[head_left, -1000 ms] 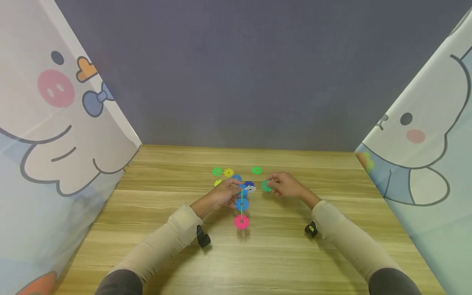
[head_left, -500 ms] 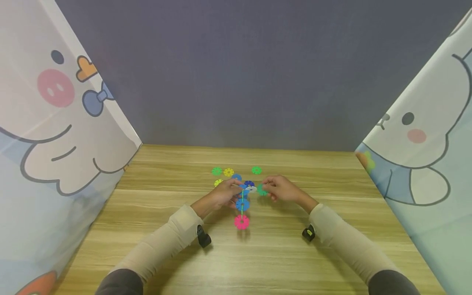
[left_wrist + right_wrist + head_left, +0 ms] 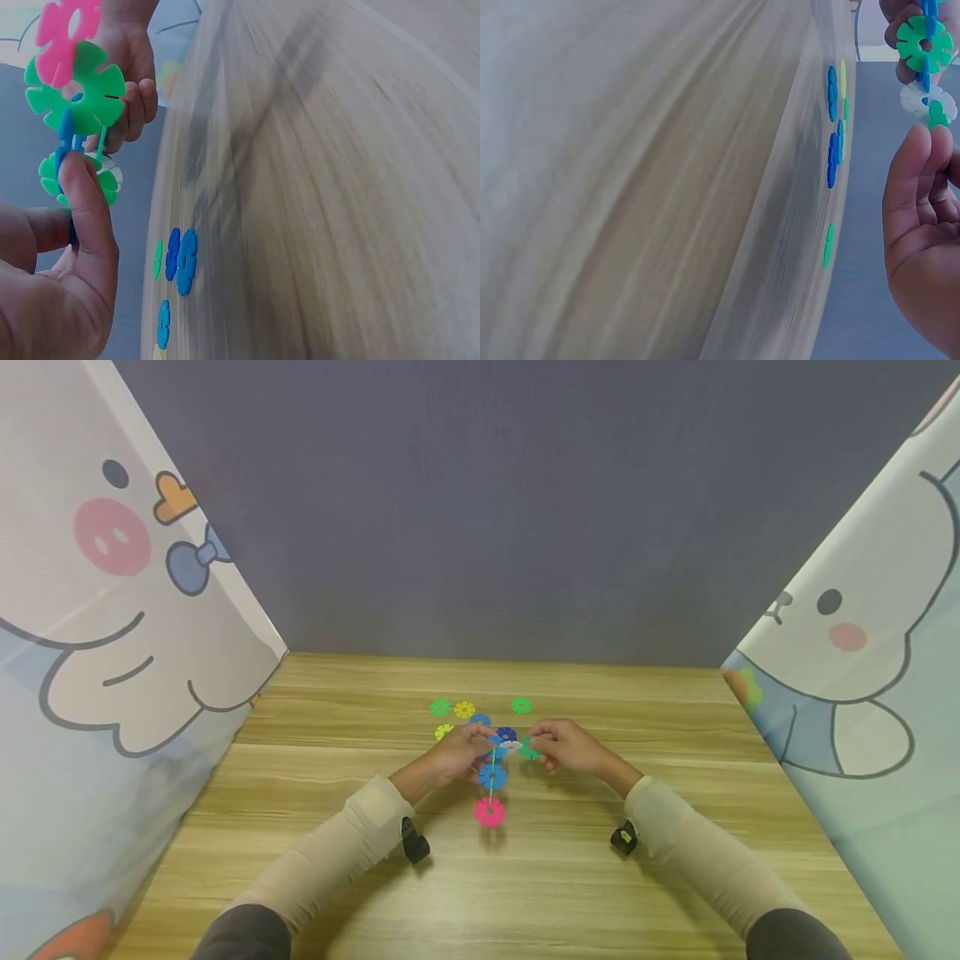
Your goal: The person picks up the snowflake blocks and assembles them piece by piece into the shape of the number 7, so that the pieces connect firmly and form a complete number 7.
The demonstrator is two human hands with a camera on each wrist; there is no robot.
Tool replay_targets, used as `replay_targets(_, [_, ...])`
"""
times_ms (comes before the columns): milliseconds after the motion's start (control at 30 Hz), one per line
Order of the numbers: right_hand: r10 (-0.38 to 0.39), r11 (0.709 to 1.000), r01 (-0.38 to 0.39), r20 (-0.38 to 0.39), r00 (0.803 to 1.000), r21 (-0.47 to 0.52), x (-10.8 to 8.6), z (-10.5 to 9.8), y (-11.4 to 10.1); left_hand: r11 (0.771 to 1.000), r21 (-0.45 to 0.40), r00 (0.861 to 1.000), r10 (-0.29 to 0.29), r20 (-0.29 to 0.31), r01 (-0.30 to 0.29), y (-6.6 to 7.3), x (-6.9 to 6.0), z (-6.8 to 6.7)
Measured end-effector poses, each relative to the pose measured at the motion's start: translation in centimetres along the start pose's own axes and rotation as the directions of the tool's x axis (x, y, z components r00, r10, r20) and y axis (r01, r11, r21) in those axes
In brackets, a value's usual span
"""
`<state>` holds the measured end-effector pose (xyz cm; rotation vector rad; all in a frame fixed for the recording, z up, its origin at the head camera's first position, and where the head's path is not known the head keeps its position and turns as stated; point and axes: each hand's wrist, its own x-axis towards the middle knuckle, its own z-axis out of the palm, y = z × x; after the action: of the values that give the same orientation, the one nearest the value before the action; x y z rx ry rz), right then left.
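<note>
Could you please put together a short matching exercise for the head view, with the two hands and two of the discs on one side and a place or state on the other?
1. left hand
2. white disc
3. right hand
4. pink disc

A. between the two hands
B. lowest of the discs in the head view
C. pinches a blue disc
D. pinches a green disc

Pairs: 1-C, 2-A, 3-D, 4-B
</note>
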<state>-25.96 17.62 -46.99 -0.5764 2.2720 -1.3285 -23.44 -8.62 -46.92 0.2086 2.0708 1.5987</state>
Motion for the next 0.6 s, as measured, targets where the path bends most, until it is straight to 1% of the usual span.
replay_targets(167, [0.005, 0.999, -0.005, 0.000, 1.000, 0.041, 0.08, 0.19, 0.09, 1.000, 0.018, 1.000, 0.012, -0.006, -0.011, 0.38, -0.13, -0.02])
replay_targets(333, [0.022, 0.996, -0.020, -0.019, 1.000, 0.082, 0.09, 0.31, -0.02, 1.000, -0.013, 1.000, 0.017, -0.015, -0.018, 0.48, -0.04, 0.15])
replay_targets(600, [0.036, 0.997, -0.033, -0.045, 0.998, 0.071, 0.17, 0.48, -0.33, 0.999, -0.048, 0.999, 0.020, -0.035, -0.022, 0.25, 0.15, 0.29])
